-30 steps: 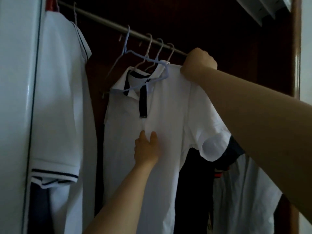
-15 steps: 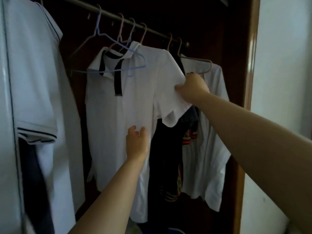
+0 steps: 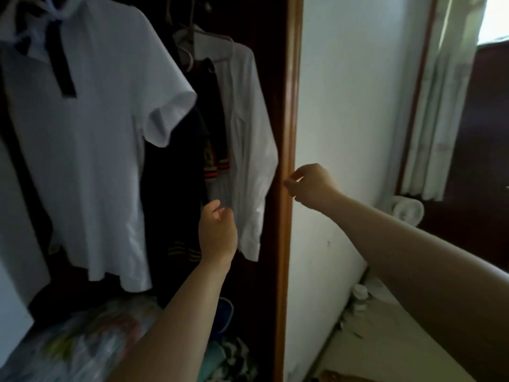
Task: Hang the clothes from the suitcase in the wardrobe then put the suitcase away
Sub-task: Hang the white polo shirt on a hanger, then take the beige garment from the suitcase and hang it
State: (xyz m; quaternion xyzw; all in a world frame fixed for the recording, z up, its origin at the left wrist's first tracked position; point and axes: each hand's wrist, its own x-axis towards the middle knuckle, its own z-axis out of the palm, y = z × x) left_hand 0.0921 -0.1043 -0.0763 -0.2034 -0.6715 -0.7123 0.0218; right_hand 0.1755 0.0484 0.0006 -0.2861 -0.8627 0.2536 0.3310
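Head cam: the white polo shirt (image 3: 91, 150) hangs at the left inside the wardrobe (image 3: 264, 37), with a dark garment (image 3: 176, 188) and a white long-sleeved shirt (image 3: 248, 139) hanging just to its right. The left hand (image 3: 217, 232) is up in front of those two, fingers loosely curled, holding nothing. The right hand (image 3: 311, 186) is by the wardrobe's wooden frame (image 3: 287, 106), fingers loosely bent and empty too. Can't tell if they touch the wood. There's a small white fan (image 3: 407, 210) below the curtain (image 3: 440, 92).
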